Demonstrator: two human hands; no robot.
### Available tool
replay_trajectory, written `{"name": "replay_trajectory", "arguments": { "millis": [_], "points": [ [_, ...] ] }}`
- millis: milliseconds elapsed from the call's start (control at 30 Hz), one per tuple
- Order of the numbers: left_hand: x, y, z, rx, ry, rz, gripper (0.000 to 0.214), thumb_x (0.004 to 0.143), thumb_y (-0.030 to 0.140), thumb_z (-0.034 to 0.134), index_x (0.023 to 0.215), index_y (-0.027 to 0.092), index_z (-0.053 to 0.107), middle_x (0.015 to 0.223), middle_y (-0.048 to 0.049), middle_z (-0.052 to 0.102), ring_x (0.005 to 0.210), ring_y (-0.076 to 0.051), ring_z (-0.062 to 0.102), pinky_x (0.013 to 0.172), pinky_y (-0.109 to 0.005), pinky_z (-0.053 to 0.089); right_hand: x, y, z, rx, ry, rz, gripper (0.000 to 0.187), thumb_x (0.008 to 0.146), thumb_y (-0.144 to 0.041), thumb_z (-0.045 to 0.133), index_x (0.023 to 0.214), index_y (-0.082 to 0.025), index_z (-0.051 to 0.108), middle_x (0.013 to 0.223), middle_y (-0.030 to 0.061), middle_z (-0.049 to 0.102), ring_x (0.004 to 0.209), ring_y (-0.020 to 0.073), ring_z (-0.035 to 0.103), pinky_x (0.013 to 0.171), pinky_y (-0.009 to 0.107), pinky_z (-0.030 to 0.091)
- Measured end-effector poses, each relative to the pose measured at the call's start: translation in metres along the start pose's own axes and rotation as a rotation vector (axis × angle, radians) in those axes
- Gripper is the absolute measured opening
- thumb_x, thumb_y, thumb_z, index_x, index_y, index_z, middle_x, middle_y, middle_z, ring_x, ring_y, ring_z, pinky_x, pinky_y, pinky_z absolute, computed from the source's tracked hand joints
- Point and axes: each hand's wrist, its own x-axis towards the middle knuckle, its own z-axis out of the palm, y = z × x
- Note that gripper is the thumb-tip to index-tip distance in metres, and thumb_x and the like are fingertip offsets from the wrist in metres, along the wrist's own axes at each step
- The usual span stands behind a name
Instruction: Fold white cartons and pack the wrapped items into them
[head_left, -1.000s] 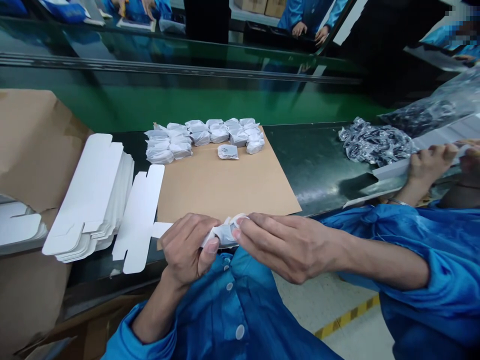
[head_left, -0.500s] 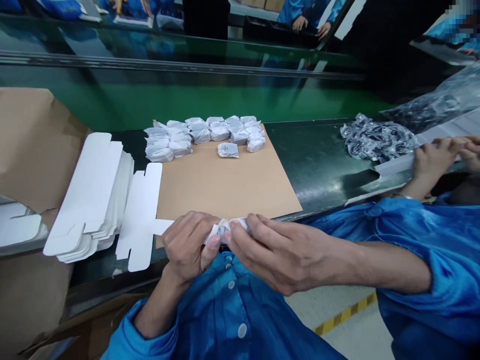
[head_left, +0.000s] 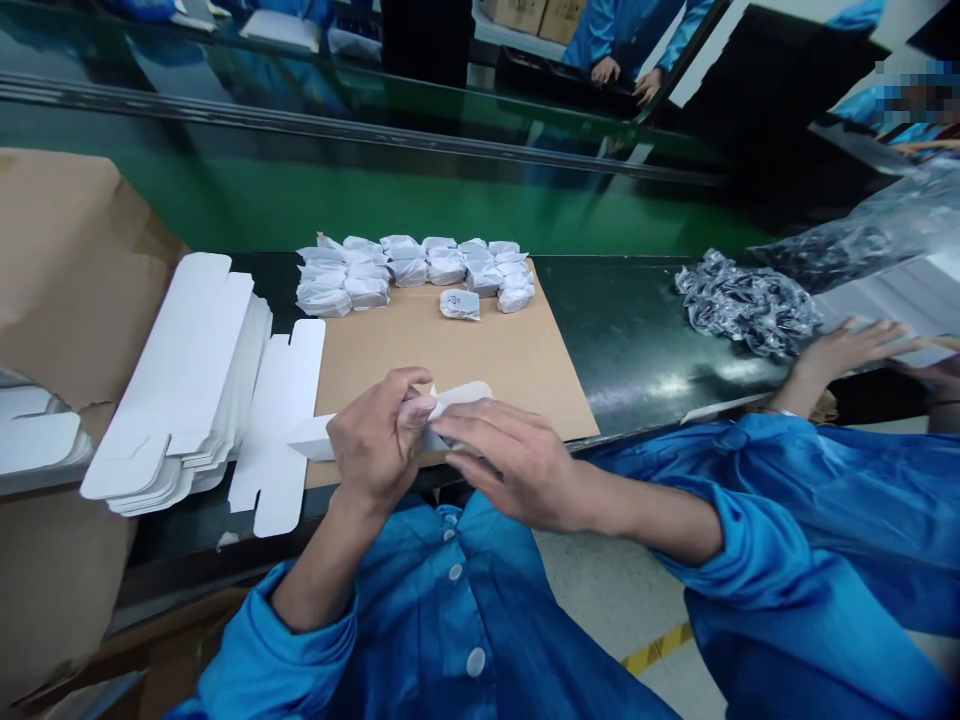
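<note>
A narrow white carton (head_left: 465, 393) spans the space between my hands over the brown cardboard sheet (head_left: 517, 350). My left hand (head_left: 381, 435) is closed round it, and a white end (head_left: 309, 438) sticks out to the left. At the carton's right end, a rounded flap stands up where my right hand (head_left: 517, 460) grips with fingers and thumb. My fingers hide the inside of the carton. One small white-wrapped packet (head_left: 460, 304) with dark print lies alone on the sheet. Behind it sit rows of similar wrapped packets (head_left: 367, 285).
To the left are a stack of flat white cartons (head_left: 176, 380), a single flat carton (head_left: 277, 430) and a large brown box (head_left: 67, 270). On the right, a heap of clear plastic bags (head_left: 746, 305) lies by a co-worker's hand (head_left: 840, 355). A green conveyor wall (head_left: 450, 205) runs behind.
My hands have moved up over the sheet's front edge. The wrapped packet they held is no longer visible; a white carton flap now shows between them. The co-worker's hand has shifted.
</note>
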Motion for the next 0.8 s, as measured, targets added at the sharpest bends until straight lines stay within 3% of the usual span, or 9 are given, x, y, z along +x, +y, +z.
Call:
{"name": "replay_trajectory", "arguments": {
  "millis": [167, 300, 400, 467, 567, 633, 700, 767, 800],
  "points": [
    [0.006, 0.0, 0.018, 0.099, 0.061, 0.025, 0.044, 0.098, 0.049, 0.038, 0.101, 0.017, 0.068, 0.077, -0.0031, 0.071, 0.067, -0.013, 0.065, 0.062, -0.024, 0.041, 0.003, -0.012, 0.018, 0.342, 0.042, 0.365, 0.064, 0.09, -0.016, 0.056, 0.149, -0.019, 0.031, 0.138, 0.014, 0.056, 0.126, 0.0194, 0.057, 0.104, 0.038, 0.05],
    [0.02, 0.013, 0.038, 0.113, 0.074, 0.019, 0.044, 0.098, 0.049, 0.038, 0.107, 0.017, 0.067, 0.078, -0.0031, 0.073, 0.07, -0.014, 0.066, 0.064, -0.025, 0.042, 0.008, 0.006, 0.018, 0.349, 0.126, 0.523, 0.064, 0.082, -0.019, 0.068, 0.142, -0.019, 0.047, 0.126, 0.0128, 0.065, 0.113, 0.0215, 0.065, 0.098, 0.038, 0.054],
    [0.027, 0.013, 0.029, 0.082, 0.005, 0.09, 0.051, 0.099, 0.051, 0.034, 0.13, 0.016, 0.056, 0.109, -0.0095, 0.072, 0.099, -0.019, 0.066, 0.086, -0.031, 0.046, -0.006, 0.057, -0.027, 0.352, 0.241, 0.666, 0.046, 0.079, -0.024, 0.073, 0.123, -0.019, 0.065, 0.087, 0.0048, 0.074, 0.082, 0.0163, 0.07, 0.079, 0.03, 0.057],
    [0.019, 0.0, 0.006, 0.211, -0.034, 0.117, 0.052, 0.097, 0.05, 0.041, 0.137, 0.017, 0.05, 0.125, -0.0125, 0.066, 0.114, -0.024, 0.061, 0.096, -0.038, 0.044, -0.024, 0.107, -0.074, 0.27, 0.407, 0.789, 0.05, 0.073, -0.022, 0.077, 0.122, -0.016, 0.067, 0.082, 0.0047, 0.073, 0.074, 0.0149, 0.068, 0.073, 0.028, 0.053],
    [-0.02, -0.033, -0.035, 0.55, -0.143, 0.004, 0.054, 0.093, 0.047, 0.05, 0.137, 0.015, 0.051, 0.131, -0.0181, 0.061, 0.121, -0.031, 0.058, 0.097, -0.045, 0.047, -0.047, 0.176, -0.138, 0.059, 0.405, 1.079, 0.041, 0.071, -0.016, 0.074, 0.112, -0.01, 0.072, 0.07, 0.0068, 0.069, 0.063, 0.0156, 0.063, 0.064, 0.032, 0.047],
    [-0.055, -0.053, -0.055, 0.716, -0.23, -0.072, 0.06, 0.093, 0.05, 0.049, 0.138, 0.01, 0.049, 0.14, -0.0261, 0.052, 0.132, -0.039, 0.048, 0.102, -0.055, 0.044, -0.049, 0.196, -0.153, -0.052, 0.398, 1.141, 0.03, 0.069, -0.009, 0.073, 0.099, -0.006, 0.074, 0.075, 0.0135, 0.069, 0.064, 0.0173, 0.062, 0.062, 0.035, 0.044],
    [-0.086, -0.064, -0.066, 0.767, -0.285, -0.093, 0.067, 0.091, 0.054, 0.049, 0.14, 0.008, 0.047, 0.144, -0.0284, 0.046, 0.136, -0.042, 0.042, 0.103, -0.06, 0.042, -0.039, 0.186, -0.137, -0.117, 0.446, 1.055, 0.026, 0.069, -0.006, 0.072, 0.095, -0.005, 0.072, 0.088, 0.0207, 0.069, 0.068, 0.0177, 0.06, 0.061, 0.034, 0.043],
    [-0.109, -0.062, -0.07, 0.732, -0.328, -0.063, 0.068, 0.09, 0.051, 0.052, 0.145, 0.012, 0.041, 0.147, -0.0249, 0.044, 0.137, -0.04, 0.042, 0.105, -0.057, 0.043, -0.023, 0.149, -0.091, -0.065, 0.436, 0.861, 0.029, 0.073, -0.009, 0.069, 0.102, -0.007, 0.069, 0.095, 0.0219, 0.069, 0.069, 0.0172, 0.06, 0.06, 0.032, 0.044],
    [-0.119, -0.058, -0.069, 0.701, -0.334, -0.038, 0.065, 0.092, 0.044, 0.053, 0.148, 0.015, 0.037, 0.148, -0.0216, 0.044, 0.137, -0.037, 0.043, 0.106, -0.055, 0.044, -0.014, 0.124, -0.059, 0.111, 0.316, 0.735, 0.031, 0.078, -0.013, 0.065, 0.108, -0.008, 0.067, 0.094, 0.0207, 0.069, 0.07, 0.0176, 0.061, 0.06, 0.031, 0.047]
  ]
}}
